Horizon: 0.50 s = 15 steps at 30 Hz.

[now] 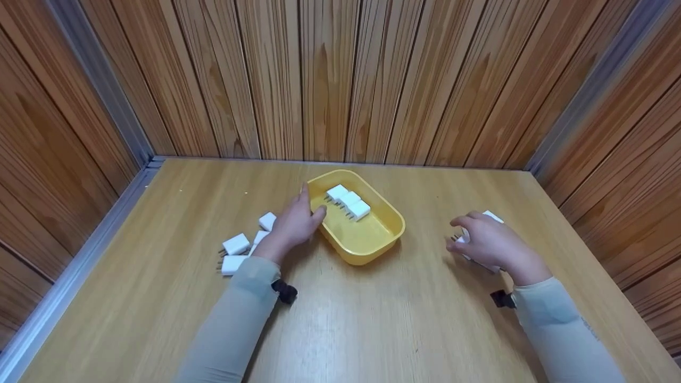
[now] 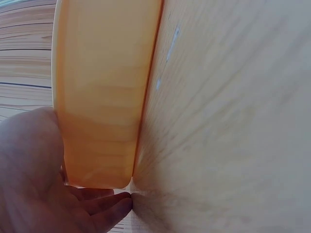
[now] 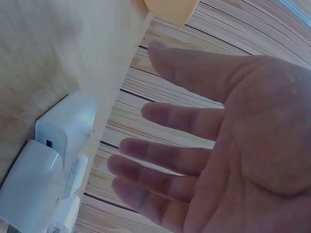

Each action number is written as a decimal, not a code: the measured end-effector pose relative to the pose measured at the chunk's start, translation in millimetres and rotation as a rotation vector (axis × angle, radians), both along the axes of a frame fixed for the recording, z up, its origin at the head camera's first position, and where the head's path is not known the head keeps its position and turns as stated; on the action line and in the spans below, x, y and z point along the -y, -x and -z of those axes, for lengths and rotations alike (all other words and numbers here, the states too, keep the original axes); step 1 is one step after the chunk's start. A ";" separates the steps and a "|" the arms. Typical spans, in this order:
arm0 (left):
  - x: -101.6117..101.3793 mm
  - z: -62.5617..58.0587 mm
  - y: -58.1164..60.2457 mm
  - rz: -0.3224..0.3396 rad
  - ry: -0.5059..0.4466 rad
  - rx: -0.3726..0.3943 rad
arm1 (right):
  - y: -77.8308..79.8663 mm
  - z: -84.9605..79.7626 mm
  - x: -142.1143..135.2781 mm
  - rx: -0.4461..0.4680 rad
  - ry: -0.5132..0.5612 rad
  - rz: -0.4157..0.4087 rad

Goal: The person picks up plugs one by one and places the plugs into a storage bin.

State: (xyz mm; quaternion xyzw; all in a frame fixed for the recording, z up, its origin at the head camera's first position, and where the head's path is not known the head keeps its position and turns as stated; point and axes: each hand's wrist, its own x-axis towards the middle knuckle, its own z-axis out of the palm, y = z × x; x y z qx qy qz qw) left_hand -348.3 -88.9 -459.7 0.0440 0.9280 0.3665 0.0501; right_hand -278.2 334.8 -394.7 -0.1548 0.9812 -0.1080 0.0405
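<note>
White plug adapters with metal prongs lie in a yellow plastic box [image 1: 378, 234] in the head view. My left hand [image 1: 294, 221] holds the box at its left corner, the thumb by the rim and the fingers round the outside. In the left wrist view, fingertips of the left hand [image 2: 92, 208] reach past the end of the box wall [image 2: 102, 97], close to the tabletop. My right hand [image 1: 489, 242] hovers over white adapters [image 1: 492, 215] on the right. In the right wrist view, the right hand [image 3: 233, 141] has spread fingers, apart from the adapters [image 3: 34, 179].
Several more white adapters [image 1: 235, 244] lie left of the box, partly behind my left forearm. The wooden table [image 1: 362, 330] meets a wood-panelled wall [image 1: 340, 80] at the back, with panels on both sides.
</note>
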 end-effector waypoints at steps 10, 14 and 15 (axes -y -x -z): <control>0.0 0.8 -0.7 -0.013 -0.025 0.019 | 0.5 0.9 -3.8 0.115 -0.025 0.038; -0.6 0.0 -1.1 -0.016 -0.022 0.018 | -0.8 1.4 -5.7 0.141 -0.024 0.032; -0.7 -0.3 -1.3 -0.018 -0.022 0.017 | -1.2 1.8 -5.8 0.144 -0.024 0.031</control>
